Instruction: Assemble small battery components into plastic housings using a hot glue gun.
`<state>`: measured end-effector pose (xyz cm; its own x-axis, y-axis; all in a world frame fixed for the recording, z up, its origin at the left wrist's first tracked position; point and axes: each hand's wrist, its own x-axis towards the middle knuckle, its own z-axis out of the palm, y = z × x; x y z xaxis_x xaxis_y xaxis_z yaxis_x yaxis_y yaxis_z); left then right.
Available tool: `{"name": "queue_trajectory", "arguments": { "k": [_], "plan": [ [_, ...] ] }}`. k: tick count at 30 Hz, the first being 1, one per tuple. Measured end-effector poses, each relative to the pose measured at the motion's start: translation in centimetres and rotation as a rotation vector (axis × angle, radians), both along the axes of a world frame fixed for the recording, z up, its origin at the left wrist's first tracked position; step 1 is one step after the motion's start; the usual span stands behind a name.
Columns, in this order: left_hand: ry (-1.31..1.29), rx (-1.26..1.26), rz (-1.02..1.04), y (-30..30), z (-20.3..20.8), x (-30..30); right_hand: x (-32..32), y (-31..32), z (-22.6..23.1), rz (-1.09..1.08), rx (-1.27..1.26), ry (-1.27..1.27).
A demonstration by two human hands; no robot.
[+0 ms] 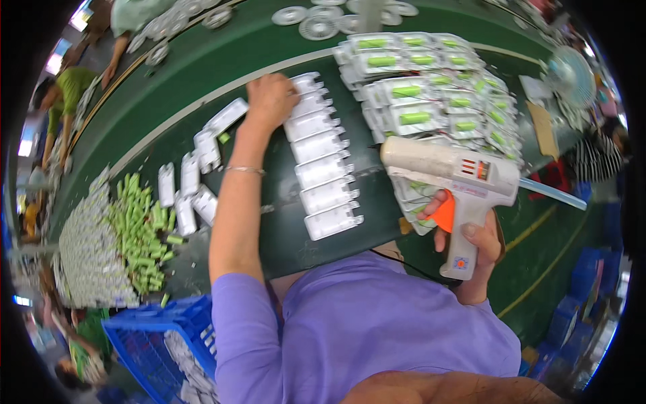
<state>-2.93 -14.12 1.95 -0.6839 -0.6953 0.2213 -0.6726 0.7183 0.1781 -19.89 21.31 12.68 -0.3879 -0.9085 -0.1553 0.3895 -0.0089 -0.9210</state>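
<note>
White plastic housings (323,174) lie in an overlapping row on the dark green table (282,236), their notched ends to the right. At the far end of this row, my left hand (272,101) has its fingers closed on the edge of a housing; the fingertips are partly hidden. My right hand (481,239) grips a hot glue gun (481,175) by its handle, fingers at the orange trigger (442,212). The gun's nozzle points left, just right of the row. A translucent glue stick (553,193) sticks out of its back.
Stacked housings with green cylindrical cells (414,118) and wires cover the table's right. On the left lie loose white housings (190,174), a heap of green cells (141,232) and more stacked white parts (91,249). A blue crate (134,330) stands below. Other people work beyond.
</note>
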Motion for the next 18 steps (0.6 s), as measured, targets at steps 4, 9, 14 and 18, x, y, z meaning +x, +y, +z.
{"name": "queue_trajectory", "arguments": {
  "k": [4,9,14,18],
  "plan": [
    [0.437,-0.013,0.028,1.9,0.6,2.0,1.1,-0.6,-0.4,-0.045,-0.008,0.035],
    [0.621,-0.131,0.589,6.0,1.0,14.7,0.0,-0.3,-0.9,0.108,-0.039,-0.024],
    [0.367,-0.251,1.329,12.7,-0.1,23.4,1.0,-0.9,-0.6,0.090,0.018,0.042],
    [0.176,-0.146,1.401,14.4,-2.3,26.1,2.7,-2.0,1.1,0.139,0.030,0.035]
  ]
}}
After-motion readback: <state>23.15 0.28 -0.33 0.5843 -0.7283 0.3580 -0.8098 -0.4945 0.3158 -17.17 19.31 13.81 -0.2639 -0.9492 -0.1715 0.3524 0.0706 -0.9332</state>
